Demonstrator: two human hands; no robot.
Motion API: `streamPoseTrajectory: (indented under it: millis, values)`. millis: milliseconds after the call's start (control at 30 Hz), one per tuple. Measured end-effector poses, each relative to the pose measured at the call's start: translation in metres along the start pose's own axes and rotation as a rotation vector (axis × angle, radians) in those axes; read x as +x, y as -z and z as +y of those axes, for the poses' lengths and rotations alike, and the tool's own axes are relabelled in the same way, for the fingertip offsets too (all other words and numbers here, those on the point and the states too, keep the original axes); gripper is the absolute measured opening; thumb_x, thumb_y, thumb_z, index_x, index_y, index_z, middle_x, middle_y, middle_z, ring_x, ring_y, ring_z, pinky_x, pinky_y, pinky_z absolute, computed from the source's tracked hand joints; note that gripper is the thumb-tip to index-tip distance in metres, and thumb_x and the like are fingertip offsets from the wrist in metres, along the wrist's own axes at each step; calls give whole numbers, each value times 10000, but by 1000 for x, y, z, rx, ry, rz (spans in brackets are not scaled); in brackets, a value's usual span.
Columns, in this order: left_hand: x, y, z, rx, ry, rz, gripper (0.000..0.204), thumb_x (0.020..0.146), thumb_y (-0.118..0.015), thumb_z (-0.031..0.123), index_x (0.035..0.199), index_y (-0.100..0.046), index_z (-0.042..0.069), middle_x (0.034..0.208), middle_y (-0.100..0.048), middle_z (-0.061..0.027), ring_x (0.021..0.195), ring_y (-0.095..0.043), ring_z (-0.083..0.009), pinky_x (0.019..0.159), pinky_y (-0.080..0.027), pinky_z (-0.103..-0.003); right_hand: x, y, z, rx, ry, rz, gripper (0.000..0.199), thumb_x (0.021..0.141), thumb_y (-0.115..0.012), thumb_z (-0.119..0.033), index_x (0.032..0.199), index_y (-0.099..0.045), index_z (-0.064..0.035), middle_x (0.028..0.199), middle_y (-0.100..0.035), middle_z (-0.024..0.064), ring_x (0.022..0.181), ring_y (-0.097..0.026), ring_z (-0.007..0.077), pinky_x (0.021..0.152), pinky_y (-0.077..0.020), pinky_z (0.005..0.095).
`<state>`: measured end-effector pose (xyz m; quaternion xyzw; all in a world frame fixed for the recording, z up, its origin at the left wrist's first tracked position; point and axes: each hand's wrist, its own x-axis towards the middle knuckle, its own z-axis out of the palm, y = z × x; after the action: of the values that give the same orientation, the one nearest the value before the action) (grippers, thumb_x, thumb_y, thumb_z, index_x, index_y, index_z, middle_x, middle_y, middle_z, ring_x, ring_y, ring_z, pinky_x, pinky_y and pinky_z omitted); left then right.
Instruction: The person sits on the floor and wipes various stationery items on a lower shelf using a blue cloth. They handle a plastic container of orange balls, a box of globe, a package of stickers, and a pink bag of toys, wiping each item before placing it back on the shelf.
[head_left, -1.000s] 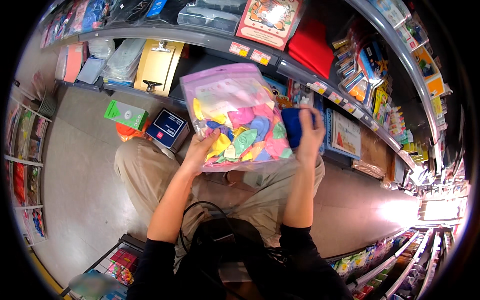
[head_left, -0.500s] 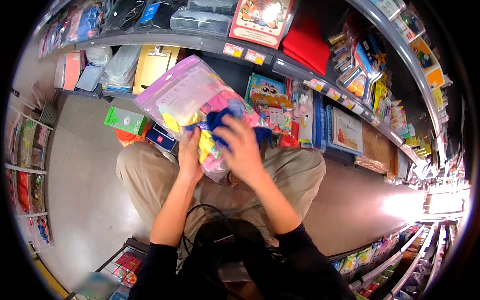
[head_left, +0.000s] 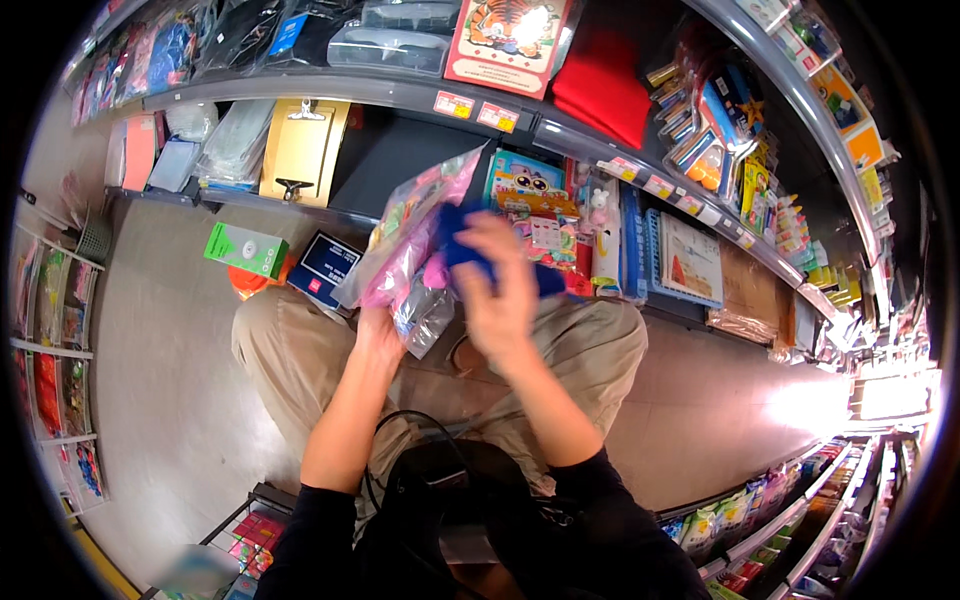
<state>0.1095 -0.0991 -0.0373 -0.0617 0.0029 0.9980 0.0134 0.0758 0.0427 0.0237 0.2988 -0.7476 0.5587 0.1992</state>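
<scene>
In front of my knees, my left hand [head_left: 376, 336] grips the lower edge of a see-through plastic bag [head_left: 405, 225] filled with pink, yellow and other coloured pieces whose kind I cannot make out. The bag is tilted, its edge turned upward. A dark blue cloth [head_left: 462, 240] lies against its right side, pressed there by my right hand [head_left: 500, 290], which is smeared by motion. Part of the cloth hangs out to the right beyond my fingers. Most fingers of my left hand are hidden behind the bag.
A dark shelf [head_left: 385, 165] stands ahead, with a clipboard [head_left: 300, 150] at left and notebooks [head_left: 690, 258] at right. A green box [head_left: 245, 250] and a dark blue box [head_left: 325, 268] sit on the floor by my left knee. A wire basket [head_left: 255, 535] is at lower left.
The bag has turned from lying broad side up to standing more on edge. My right hand and the cloth have shifted slightly right, and the dark blue box shows more.
</scene>
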Motion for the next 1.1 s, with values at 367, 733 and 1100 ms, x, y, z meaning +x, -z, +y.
streamPoseTrajectory:
  millis: [367, 733, 1100]
  values:
    - [-3, 45, 2, 81, 70, -19, 347, 989, -467, 260, 1252, -517, 38, 1168, -604, -119, 1033, -619, -229, 890, -543, -374, -29, -33, 17, -121, 366, -115, 371, 697, -648, -14, 1062, -620, -75, 1186, -582, 112, 1033, -567, 340, 906, -468, 423]
    - [-29, -9, 22, 254, -36, 162, 572, 898, -627, 253, 1355, -402, -7, 1259, -546, -217, 1080, -601, -283, 939, -507, -383, -77, 4, 151, 1198, -1228, 154, 445, 919, -506, -358, 1228, -567, -44, 1184, -615, 140, 1059, -603, 278, 922, -488, 397]
    - [-25, 13, 54, 1444, 0, 291, 195, 885, -672, 189, 892, -649, -4, 795, -628, -7, 708, -556, -64, 559, -435, -250, -98, 24, 123, 980, -1437, -185, 701, 834, -570, -632, 1208, -586, -39, 1122, -640, 108, 954, -628, 211, 824, -514, 341]
